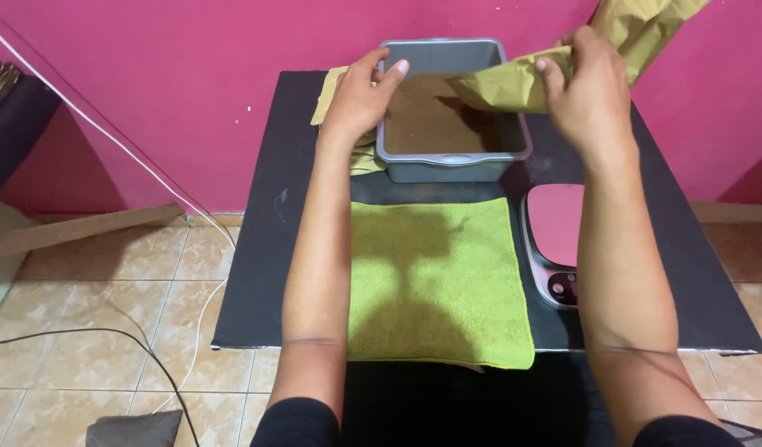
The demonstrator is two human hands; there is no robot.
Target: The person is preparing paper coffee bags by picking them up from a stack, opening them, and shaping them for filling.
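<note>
A grey rectangular tub (447,161) stands at the far side of a black table (265,248), filled with brown powder (422,124). My left hand (360,95) rests on the tub's left rim, fingers over the edge. My right hand (584,87) grips a yellowish-brown paper bag (513,83), whose lower corner dips over the tub's right side above the powder. The bag's upper part reaches past the top of the view.
A green cloth (447,281) lies flat on the table near me. A kitchen scale (555,240) with a shiny plate sits to its right. More yellowish paper (327,95) lies left of the tub. A pink wall stands behind; cables cross the tiled floor at left.
</note>
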